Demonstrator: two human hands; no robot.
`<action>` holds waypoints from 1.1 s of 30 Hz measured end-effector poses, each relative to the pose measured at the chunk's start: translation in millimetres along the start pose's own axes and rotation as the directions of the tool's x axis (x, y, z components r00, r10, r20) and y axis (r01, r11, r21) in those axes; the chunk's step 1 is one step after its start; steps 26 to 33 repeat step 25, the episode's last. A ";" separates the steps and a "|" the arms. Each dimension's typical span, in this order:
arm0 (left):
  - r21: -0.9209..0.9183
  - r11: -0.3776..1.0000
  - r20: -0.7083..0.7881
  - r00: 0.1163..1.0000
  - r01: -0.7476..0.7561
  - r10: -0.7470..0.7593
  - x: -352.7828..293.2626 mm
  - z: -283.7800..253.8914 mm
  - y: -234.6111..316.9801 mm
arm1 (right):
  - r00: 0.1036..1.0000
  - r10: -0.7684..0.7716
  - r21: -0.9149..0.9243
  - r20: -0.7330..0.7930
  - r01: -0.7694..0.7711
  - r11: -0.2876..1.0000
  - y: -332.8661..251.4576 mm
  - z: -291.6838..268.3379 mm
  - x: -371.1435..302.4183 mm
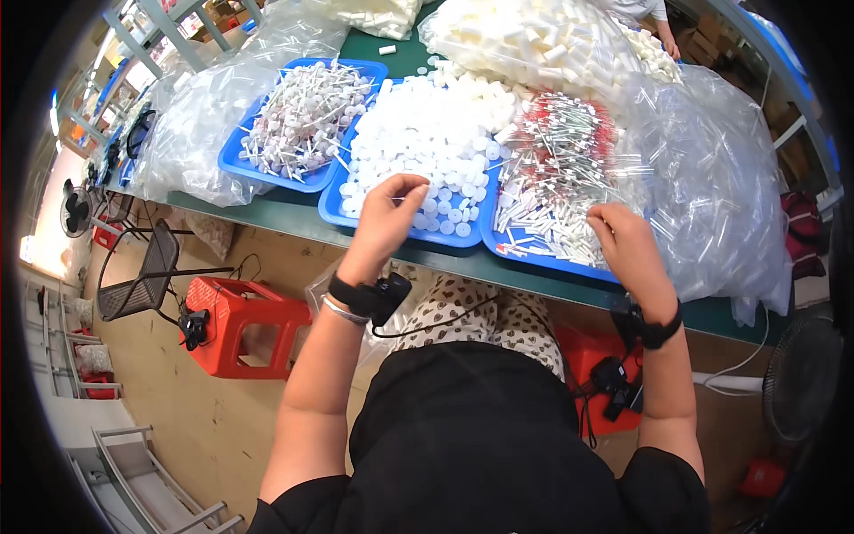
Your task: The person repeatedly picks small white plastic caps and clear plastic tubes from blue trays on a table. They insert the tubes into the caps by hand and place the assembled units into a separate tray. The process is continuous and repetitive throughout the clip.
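Observation:
My left hand point(388, 216) is over the near left part of the middle blue tray point(332, 206), its thumb and fingertips pinched together. Small white plastic discs point(405, 133) fill that tray, with short cream-white cylinders point(485, 98) heaped at its far right. Above the right part of another blue tray point(553, 268), my right hand point(627, 240) has its thumb and forefinger closed together. Short white sticks point(556, 221) lie in that tray, and thin metal pins with red parts point(565, 125) are piled behind them. Whatever either pinch holds is too small to make out.
At the left a third blue tray point(229, 160) holds white-headed stick pieces point(307, 116). Clear plastic bags point(200, 120) flank the trays, another bag point(712, 178) at right. A large bag of cylinders point(534, 44) lies behind. Red stools point(245, 325) stand below the green table point(294, 214).

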State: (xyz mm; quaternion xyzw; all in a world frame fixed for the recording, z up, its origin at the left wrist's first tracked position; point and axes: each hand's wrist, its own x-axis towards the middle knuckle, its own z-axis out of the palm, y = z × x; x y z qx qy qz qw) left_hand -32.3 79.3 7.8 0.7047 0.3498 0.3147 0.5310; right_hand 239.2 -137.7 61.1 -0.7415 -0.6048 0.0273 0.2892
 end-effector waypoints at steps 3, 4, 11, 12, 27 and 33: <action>0.233 0.961 0.038 0.989 -0.148 0.143 0.1 15.1 -4.2 | 0.995 -0.098 -0.263 0.015 0.098 0.960 23.3 24.1 10.0; 0.358 0.910 0.060 0.977 -0.210 0.202 0.0 22.2 -5.1 | 0.995 -0.079 -0.339 0.068 0.097 0.936 26.7 27.0 11.0; 0.639 0.682 0.148 0.927 -0.356 0.345 12.8 47.9 6.0 | 0.998 -0.042 -0.081 0.040 0.046 0.996 17.6 17.9 15.3; 0.634 0.688 0.154 0.930 -0.353 0.335 13.1 48.8 6.0 | 0.999 0.008 -0.034 0.040 -0.007 0.999 13.1 16.5 14.3; 0.387 0.863 0.111 0.946 -0.324 0.306 27.7 52.5 3.6 | 0.998 0.061 0.157 0.030 -0.065 0.985 -24.4 12.4 13.0; 0.387 0.863 0.111 0.946 -0.324 0.306 27.7 52.5 3.6 | 0.998 0.061 0.157 0.030 -0.065 0.985 -24.4 12.4 13.0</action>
